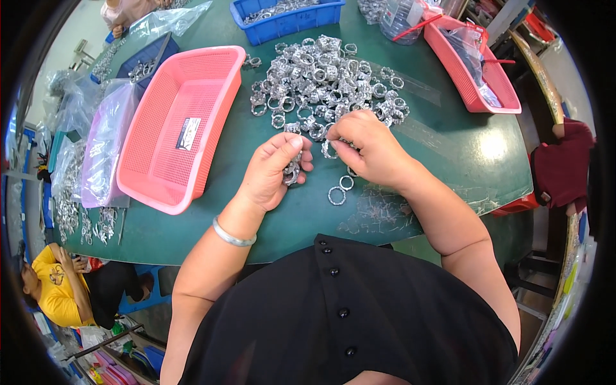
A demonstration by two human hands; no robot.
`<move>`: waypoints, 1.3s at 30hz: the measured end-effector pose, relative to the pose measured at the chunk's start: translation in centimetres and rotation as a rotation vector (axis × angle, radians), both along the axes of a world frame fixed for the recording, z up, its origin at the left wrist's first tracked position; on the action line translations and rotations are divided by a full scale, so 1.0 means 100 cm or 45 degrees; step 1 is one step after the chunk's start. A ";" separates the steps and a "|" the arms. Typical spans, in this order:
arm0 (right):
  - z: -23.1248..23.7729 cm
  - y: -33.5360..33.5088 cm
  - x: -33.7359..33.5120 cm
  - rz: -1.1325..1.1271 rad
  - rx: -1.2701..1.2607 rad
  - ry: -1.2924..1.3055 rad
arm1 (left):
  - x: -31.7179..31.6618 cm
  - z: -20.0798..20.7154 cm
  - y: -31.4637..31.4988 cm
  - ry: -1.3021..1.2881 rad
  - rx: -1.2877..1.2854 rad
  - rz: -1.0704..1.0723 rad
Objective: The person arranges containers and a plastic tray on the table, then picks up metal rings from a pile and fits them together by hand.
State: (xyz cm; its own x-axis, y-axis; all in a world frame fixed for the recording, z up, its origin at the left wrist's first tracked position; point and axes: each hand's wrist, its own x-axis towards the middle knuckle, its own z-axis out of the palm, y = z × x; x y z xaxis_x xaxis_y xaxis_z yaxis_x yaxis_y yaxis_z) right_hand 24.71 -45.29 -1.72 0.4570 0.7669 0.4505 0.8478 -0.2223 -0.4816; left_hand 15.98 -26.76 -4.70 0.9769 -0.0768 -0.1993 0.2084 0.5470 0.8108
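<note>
A heap of silvery ring-shaped metal pieces point(321, 77), perhaps watch cases, is piled on the green table point(462, 154) in front of me. My left hand point(273, 167) is closed around several of these pieces point(292, 172), its thumb resting on top. To its right, my right hand point(369, 151) pinches one metal ring piece point(328, 149) between thumb and fingers at the near edge of the heap. Below the right hand lie a thin sparkling ring point(337, 196) and a smaller ring point(347, 183), flat on the table.
An emptied-looking pink perforated basket point(163, 138) stands left of the heap. Blue bins of metal parts point(289, 14) point(151, 61) stand behind. At far right is a narrow pink basket point(471, 74) with plastic bags. Bagged parts point(106, 147) line the left edge. A person in yellow point(61, 289) sits left.
</note>
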 end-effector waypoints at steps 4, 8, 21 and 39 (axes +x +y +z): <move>0.003 0.001 -0.002 0.009 0.056 0.031 | -0.002 0.007 -0.010 0.031 0.177 -0.017; 0.000 0.004 -0.003 0.042 0.191 0.026 | -0.003 0.007 -0.012 0.033 0.217 -0.045; 0.006 0.004 -0.005 0.136 0.196 0.079 | -0.002 0.005 -0.011 0.028 0.165 -0.017; 0.001 0.004 -0.007 0.175 0.252 0.067 | -0.003 0.008 -0.007 0.071 -0.011 -0.092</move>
